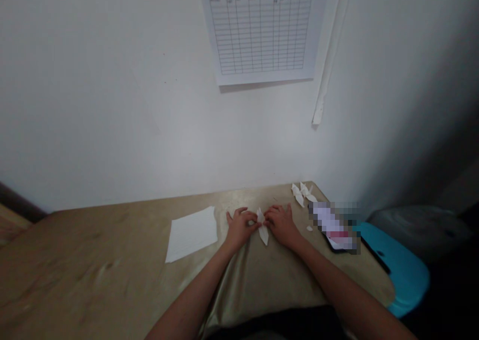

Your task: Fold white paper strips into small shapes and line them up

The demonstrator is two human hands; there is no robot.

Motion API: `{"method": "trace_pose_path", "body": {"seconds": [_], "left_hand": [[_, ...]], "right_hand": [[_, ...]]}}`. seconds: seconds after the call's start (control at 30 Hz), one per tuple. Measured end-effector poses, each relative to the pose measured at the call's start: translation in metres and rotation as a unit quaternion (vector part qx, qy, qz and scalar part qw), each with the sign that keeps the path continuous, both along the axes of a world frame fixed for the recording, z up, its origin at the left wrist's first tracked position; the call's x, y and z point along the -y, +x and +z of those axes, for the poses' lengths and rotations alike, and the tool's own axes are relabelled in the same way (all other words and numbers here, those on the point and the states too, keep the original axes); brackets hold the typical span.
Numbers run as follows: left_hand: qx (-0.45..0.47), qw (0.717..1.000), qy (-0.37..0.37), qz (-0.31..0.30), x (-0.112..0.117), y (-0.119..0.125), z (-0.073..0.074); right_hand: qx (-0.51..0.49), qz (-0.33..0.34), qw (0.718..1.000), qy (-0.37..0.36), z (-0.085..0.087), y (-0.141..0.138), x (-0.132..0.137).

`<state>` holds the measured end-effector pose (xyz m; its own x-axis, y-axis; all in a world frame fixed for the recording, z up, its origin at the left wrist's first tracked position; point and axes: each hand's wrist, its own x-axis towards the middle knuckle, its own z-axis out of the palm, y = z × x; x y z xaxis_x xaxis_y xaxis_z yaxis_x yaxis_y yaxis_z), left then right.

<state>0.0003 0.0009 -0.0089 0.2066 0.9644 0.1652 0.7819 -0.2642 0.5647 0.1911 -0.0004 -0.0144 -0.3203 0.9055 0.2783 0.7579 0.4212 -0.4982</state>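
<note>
Between my two hands, near the middle of the table, is a narrow piece of folded white paper [263, 234] with pointed ends. My left hand [241, 225] pinches its left edge with thumb and fingertips. From the other side my right hand [281, 223] grips its right edge, fingers bent around it. A stack of white paper sheets [191, 234] lies flat to the left of my left hand. Folded paper cranes [298, 194] rest at the back right, beyond my right hand.
A phone [333, 228] with a blurred screen lies to the right, beside a small white scrap [309, 228]. A turquoise stool [402, 265] stands past the table's right edge. The wall behind carries a printed chart [264, 36]. The tan cloth [93, 260] is wrinkled.
</note>
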Motion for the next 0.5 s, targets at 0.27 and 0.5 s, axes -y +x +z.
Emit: {"method": "trace_pose_path", "body": {"seconds": [0.27, 0.5], "left_hand": [[-0.017, 1.000, -0.003, 0.004, 0.0004, 0.0010, 0.0005], [-0.027, 0.999, 0.028, -0.003, 0.0007, -0.0018, -0.0016]], "right_hand": [[-0.023, 0.002, 0.999, -0.031, 0.0052, 0.0027, -0.0012], [-0.025, -0.007, 0.999, -0.022, 0.0042, 0.0008, -0.0018]]}}
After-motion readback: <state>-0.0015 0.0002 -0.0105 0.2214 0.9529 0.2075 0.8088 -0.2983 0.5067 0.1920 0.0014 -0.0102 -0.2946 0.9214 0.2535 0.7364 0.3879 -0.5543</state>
